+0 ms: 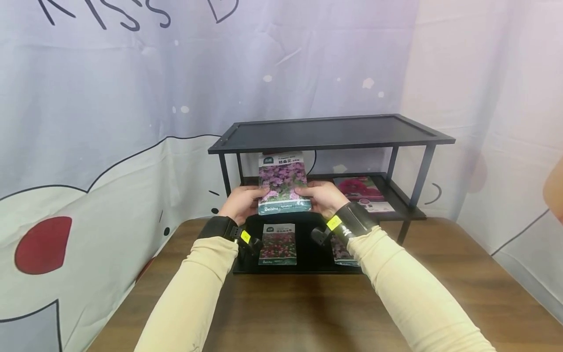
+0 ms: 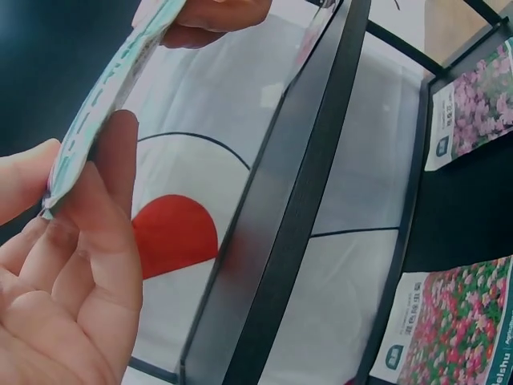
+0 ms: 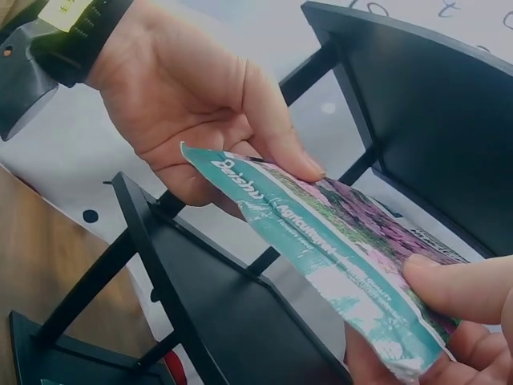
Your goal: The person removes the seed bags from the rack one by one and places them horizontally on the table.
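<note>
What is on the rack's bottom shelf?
A red-flowered Beishu seed packet and, right of it, a pink-flowered packet partly covered by the right arm; anything behind that arm is hidden.

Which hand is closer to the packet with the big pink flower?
Right. The right hand is just left of that packet; the left hand is farther, at the held packet's left edge.

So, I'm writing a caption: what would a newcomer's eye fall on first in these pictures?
Probably the purple-flowered seed packet, held between the left hand and the right hand near the middle of the head view. Next might come the red-flowered packet below it on the bottom tier of the shelf, or the red patch on the cloth at far left.
</note>
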The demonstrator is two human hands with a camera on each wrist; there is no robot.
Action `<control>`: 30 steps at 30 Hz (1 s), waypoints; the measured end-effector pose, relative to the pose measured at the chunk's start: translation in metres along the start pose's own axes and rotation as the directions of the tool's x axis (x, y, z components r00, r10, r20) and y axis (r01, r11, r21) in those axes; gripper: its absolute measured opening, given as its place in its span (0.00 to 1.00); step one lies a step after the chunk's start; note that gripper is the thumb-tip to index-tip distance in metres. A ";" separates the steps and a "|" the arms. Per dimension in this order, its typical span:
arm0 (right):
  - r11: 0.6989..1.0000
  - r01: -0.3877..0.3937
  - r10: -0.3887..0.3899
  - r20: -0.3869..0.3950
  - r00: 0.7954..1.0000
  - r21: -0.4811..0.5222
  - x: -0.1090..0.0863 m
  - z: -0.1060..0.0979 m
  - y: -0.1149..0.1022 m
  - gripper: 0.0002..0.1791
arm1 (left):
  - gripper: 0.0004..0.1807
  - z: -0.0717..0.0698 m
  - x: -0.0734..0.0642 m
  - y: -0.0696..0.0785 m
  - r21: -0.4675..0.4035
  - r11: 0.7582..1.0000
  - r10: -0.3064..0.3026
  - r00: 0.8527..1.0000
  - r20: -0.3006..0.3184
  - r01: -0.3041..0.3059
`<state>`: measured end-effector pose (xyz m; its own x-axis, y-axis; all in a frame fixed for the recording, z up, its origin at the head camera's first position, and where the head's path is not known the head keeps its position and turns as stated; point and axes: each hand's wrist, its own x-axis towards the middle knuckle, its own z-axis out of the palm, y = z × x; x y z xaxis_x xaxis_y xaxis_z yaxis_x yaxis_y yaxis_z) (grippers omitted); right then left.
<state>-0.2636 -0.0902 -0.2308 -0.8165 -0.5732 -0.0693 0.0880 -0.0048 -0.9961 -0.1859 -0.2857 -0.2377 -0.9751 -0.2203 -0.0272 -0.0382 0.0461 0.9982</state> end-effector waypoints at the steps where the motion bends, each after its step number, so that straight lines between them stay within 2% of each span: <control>1: 1.000 0.001 -0.001 0.005 1.000 0.000 -0.001 0.000 0.000 0.38 | 0.28 0.000 -0.001 0.000 0.003 1.000 0.007 1.000 0.003 -0.007; 6: 1.000 0.004 -0.004 0.015 1.000 -0.020 -0.009 0.002 0.000 0.41 | 0.22 0.000 -0.011 -0.002 0.014 0.999 0.044 0.999 -0.024 -0.044; 14: 0.999 0.047 -0.045 0.038 0.998 -0.029 -0.024 0.004 0.003 0.28 | 0.18 0.007 -0.027 -0.008 0.002 0.997 0.071 0.993 -0.097 -0.071; 19: 0.998 0.055 -0.054 0.050 0.997 -0.019 -0.030 0.005 0.008 0.26 | 0.19 0.006 -0.034 -0.012 0.014 0.998 0.068 0.992 -0.107 -0.067; 25: 0.998 0.057 -0.059 0.053 0.997 0.030 -0.033 0.007 0.012 0.09 | 0.19 0.006 -0.040 -0.012 -0.002 0.998 0.066 0.994 -0.092 -0.067; 30: 0.997 0.070 -0.072 0.051 0.996 0.035 -0.036 0.009 0.018 0.10 | 0.18 0.006 -0.045 -0.015 -0.015 0.997 0.071 0.994 -0.088 -0.072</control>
<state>-0.2279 -0.0771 -0.2458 -0.7904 -0.6126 0.0053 0.0504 -0.0736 -0.9960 -0.1424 -0.2702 -0.2514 -0.9523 -0.3013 0.0481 0.0355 0.0470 0.9983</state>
